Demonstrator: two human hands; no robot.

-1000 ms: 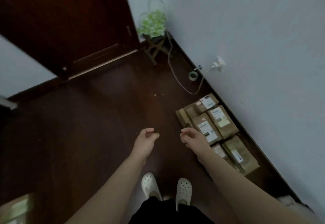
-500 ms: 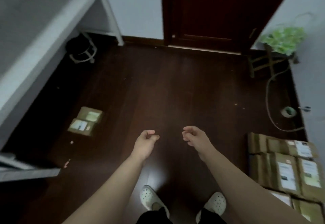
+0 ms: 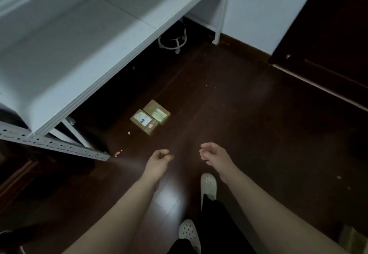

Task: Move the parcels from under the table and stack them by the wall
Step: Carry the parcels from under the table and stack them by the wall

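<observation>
Hands: my left hand (image 3: 159,160) and right hand (image 3: 214,154) hang out in front of me, fingers loosely curled, gripping nothing. Both are well apart from any parcel.

Items outstanding: the nearer parcel (image 3: 144,121) and the farther parcel (image 3: 157,112) lie on the floor (image 3: 249,114), side by side and touching, labels up, just out from the front edge of the tabletop (image 3: 79,44). Deeper beneath the tabletop stands a round stool (image 3: 173,38). I see no further parcel there, though the shadow is deep and I cannot rule one out.

Items delivered: the wall stack is out of view. A brown cardboard corner (image 3: 352,237), far from the tabletop at the lower frame edge, may belong to it; I cannot tell.

Assessment: the task appears late but unfinished. Left to do: lift these two, carry them across and stack them by the wall.
</observation>
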